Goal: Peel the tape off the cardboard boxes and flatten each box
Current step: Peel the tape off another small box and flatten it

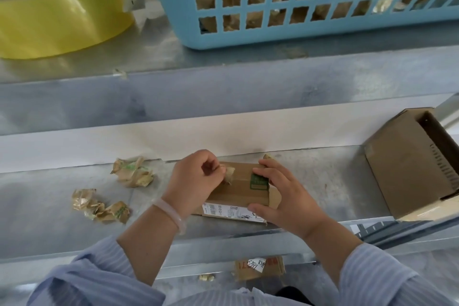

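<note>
A small flat cardboard box [242, 187] with a green stamp and a white shipping label lies on the metal shelf [323, 181] in front of me. My left hand [196, 176] pinches a crumpled strip of tape [229, 172] lifted from the box's top. My right hand [280, 194] grips the box's right end, fingers on top and thumb against the near side.
Crumpled tape wads [133, 171] [101, 206] lie to the left. An opened cardboard box [412, 164] stands at the right. On the upper shelf are a yellow tape roll [57, 12] and a blue basket [298, 0] of scraps. Flattened cardboard [258, 267] lies below.
</note>
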